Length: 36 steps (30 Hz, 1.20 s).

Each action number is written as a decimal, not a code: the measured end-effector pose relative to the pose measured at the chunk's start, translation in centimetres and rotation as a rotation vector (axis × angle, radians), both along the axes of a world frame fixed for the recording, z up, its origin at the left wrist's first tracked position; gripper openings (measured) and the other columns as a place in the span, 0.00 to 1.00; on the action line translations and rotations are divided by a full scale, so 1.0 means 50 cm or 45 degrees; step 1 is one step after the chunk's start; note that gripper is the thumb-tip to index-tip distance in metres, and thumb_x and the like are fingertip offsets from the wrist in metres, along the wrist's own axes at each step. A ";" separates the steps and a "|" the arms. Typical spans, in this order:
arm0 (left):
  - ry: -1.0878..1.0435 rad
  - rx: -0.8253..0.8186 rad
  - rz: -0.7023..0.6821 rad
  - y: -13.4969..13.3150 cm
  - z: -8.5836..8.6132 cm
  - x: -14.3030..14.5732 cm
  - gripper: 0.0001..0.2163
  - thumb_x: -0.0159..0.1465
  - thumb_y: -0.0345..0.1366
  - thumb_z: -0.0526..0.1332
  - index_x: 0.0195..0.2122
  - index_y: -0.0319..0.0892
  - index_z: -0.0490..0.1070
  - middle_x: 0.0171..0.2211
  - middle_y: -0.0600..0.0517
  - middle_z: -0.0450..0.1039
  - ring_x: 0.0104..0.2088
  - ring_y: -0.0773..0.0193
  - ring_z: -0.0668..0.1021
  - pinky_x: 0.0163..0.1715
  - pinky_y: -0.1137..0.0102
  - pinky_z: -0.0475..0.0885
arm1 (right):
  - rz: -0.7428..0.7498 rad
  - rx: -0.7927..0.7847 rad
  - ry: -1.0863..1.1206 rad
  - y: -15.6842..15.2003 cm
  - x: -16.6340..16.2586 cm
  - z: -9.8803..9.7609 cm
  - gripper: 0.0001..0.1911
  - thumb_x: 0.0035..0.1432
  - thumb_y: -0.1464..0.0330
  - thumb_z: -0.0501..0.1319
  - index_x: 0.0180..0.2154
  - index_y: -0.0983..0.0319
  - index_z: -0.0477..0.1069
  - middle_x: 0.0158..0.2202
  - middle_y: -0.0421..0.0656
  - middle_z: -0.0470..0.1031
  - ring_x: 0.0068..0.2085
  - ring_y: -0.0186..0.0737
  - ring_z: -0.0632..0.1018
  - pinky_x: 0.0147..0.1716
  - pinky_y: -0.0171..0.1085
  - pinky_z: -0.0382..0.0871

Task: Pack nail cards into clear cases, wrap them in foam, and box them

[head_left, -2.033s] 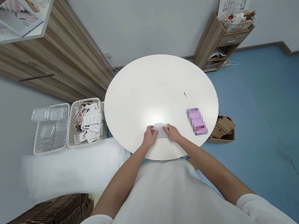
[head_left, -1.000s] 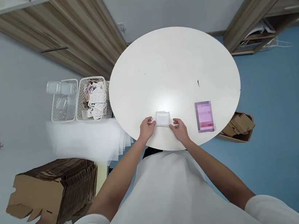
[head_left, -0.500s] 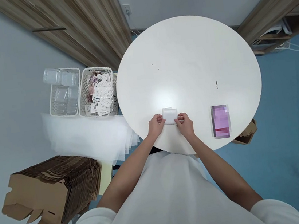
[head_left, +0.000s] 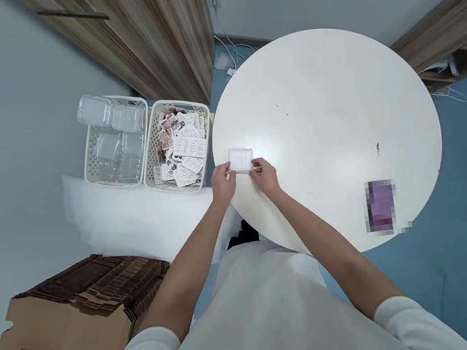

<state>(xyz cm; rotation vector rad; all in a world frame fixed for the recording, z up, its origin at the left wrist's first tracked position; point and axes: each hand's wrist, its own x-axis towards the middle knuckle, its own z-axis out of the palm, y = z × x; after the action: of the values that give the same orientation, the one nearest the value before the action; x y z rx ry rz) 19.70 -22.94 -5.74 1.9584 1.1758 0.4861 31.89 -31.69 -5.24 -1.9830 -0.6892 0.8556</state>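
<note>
Squarely between left hand [head_left: 223, 184] and right hand [head_left: 265, 177], a white packet [head_left: 240, 159].

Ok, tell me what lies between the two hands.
In the head view, a small white packet lies between the left hand and the right hand, each at one of its near corners.

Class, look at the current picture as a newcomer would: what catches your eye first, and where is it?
The big white table stands out first, with a blurred purple patch near its lower right edge. Next comes a small white packet, held near the table's left edge between the left grip and right grip. At lower left, a stack of brown cardboard draws the eye.
</note>
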 end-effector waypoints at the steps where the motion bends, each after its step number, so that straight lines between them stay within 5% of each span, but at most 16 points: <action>1: 0.009 0.024 -0.003 0.013 0.000 -0.001 0.14 0.57 0.31 0.56 0.45 0.39 0.67 0.39 0.47 0.66 0.37 0.64 0.72 0.38 0.68 0.72 | 0.002 0.000 -0.016 0.016 0.000 -0.003 0.15 0.47 0.71 0.55 0.40 0.59 0.64 0.39 0.41 0.68 0.31 0.32 0.72 0.36 0.37 0.69; 10: 0.005 0.073 0.013 0.051 0.001 0.004 0.14 0.58 0.31 0.54 0.46 0.38 0.66 0.40 0.46 0.66 0.38 0.63 0.71 0.40 0.67 0.69 | -0.006 0.008 -0.102 0.064 -0.008 -0.012 0.15 0.48 0.71 0.53 0.42 0.60 0.62 0.38 0.41 0.67 0.31 0.33 0.69 0.36 0.38 0.68; 19: 0.009 0.048 -0.051 0.034 0.014 -0.013 0.25 0.57 0.34 0.56 0.56 0.41 0.54 0.51 0.43 0.59 0.52 0.55 0.64 0.49 0.61 0.63 | -0.035 -0.006 -0.028 0.046 -0.009 -0.002 0.25 0.46 0.65 0.58 0.48 0.59 0.57 0.45 0.45 0.63 0.38 0.36 0.68 0.36 0.37 0.69; 27: 0.004 0.014 -0.072 -0.022 0.024 -0.038 0.30 0.57 0.35 0.56 0.60 0.44 0.44 0.59 0.42 0.47 0.60 0.54 0.53 0.54 0.56 0.57 | 0.003 -0.178 -0.033 -0.044 0.008 0.032 0.31 0.47 0.65 0.56 0.54 0.60 0.52 0.49 0.48 0.60 0.37 0.35 0.70 0.38 0.39 0.68; 36: 0.085 0.014 -0.087 -0.098 0.044 -0.066 0.30 0.58 0.37 0.55 0.59 0.41 0.44 0.60 0.40 0.46 0.60 0.52 0.53 0.54 0.55 0.57 | 0.141 -0.310 0.041 -0.208 0.037 0.073 0.30 0.47 0.64 0.56 0.53 0.57 0.52 0.48 0.45 0.63 0.31 0.32 0.72 0.34 0.37 0.68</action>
<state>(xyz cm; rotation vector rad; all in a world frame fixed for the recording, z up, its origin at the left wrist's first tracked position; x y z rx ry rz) 16.41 -27.85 -3.53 2.0308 1.1460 0.3948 33.75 -42.11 -1.61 -2.1564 -0.7088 1.0795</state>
